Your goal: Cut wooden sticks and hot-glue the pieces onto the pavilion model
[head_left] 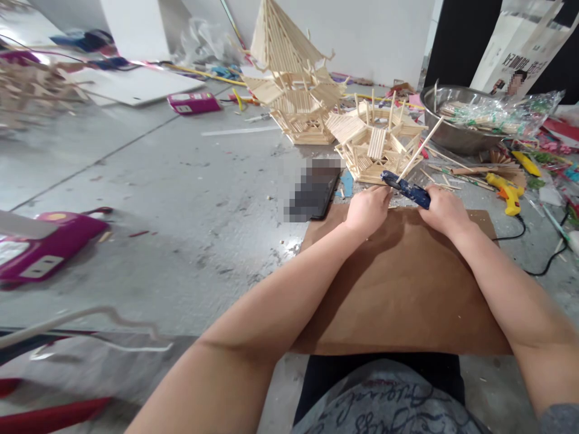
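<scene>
My right hand (446, 208) is closed around the handles of dark blue pliers (414, 191), whose worn head points left. A thin wooden stick (423, 146) rises at a slant from the pliers toward the upper right. Its lower end runs down to my left hand (370, 208), which is closed with its fingertips mostly hidden. Both hands are over the far edge of a brown board (389, 289). Just beyond them stands a low, open wooden stick model (377, 147) with upright posts. Behind it to the left is a taller stick pagoda (294, 78) with a pointed roof.
A phone (316, 190) lies left of the board. At right are a yellow glue gun (506, 191) with a black cord and a metal bowl (465, 141) holding wrapped sticks. Purple boxes (194, 103) sit to the left. Loose sticks and scraps litter the floor (217, 199).
</scene>
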`<state>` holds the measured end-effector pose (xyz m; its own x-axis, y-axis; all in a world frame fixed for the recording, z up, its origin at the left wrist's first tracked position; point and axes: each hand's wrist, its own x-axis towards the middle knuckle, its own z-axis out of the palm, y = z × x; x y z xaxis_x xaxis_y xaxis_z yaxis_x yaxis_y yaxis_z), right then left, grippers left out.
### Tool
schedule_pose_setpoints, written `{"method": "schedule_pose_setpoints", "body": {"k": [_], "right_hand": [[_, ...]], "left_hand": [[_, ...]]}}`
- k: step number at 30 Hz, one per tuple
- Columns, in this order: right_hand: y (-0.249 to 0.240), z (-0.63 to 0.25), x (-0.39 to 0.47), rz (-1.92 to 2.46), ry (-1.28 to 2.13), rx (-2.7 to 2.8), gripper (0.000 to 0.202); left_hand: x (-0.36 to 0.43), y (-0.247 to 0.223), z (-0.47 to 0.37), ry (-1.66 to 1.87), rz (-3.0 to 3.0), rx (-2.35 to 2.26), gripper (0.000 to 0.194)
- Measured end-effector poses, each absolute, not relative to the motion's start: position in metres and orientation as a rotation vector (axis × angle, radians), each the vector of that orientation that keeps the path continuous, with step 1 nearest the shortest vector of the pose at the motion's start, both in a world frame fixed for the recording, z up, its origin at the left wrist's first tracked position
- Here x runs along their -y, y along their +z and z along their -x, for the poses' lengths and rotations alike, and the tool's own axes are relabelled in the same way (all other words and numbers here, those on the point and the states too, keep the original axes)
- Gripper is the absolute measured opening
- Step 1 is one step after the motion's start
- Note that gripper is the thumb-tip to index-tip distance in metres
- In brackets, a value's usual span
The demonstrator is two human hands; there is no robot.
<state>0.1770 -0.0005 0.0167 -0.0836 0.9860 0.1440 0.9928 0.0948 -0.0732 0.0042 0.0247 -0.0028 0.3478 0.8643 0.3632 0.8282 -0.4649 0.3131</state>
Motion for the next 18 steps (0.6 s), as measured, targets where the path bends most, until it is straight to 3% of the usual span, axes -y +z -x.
{"method": "schedule_pose_setpoints", "body": {"k": [12, 18], "right_hand": [[0.020, -0.177, 0.000, 2.192, -0.003, 2.209, 0.034], [0.026, -0.186, -0.002, 2.249, 0.378, 2.313, 0.076]], "left_hand": [[-0.026, -0.005, -0.006, 0.649, -2.506, -1.568, 0.031], [-0.024, -0.003, -0.010, 0.434, -2.492, -1.491, 0.028]]}}
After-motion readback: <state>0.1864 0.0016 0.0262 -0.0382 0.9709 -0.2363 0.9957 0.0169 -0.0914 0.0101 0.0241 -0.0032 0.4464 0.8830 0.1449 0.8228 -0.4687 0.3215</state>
